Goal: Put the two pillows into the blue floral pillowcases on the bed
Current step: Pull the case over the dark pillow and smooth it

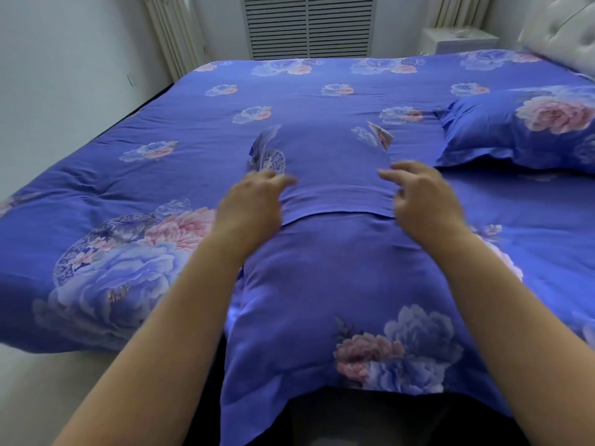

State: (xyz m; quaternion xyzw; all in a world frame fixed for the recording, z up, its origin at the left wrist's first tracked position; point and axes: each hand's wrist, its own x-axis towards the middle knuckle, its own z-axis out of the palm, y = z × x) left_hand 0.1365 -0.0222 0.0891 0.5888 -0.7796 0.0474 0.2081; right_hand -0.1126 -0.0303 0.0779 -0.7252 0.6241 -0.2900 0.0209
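Blue pillowcase (pixel 335 284) lengthwise away, hands (pixel 254 201) flanking

No lettering, labels or numbers to read anywhere here — only floral print, nothing written.

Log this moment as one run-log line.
stage: second pillow in case | left hand: open at flap | right hand: open at flap | first pillow: done

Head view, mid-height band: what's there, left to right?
White wall → floral duvet → left hand → pillow being cased → right hand → finished pillow.
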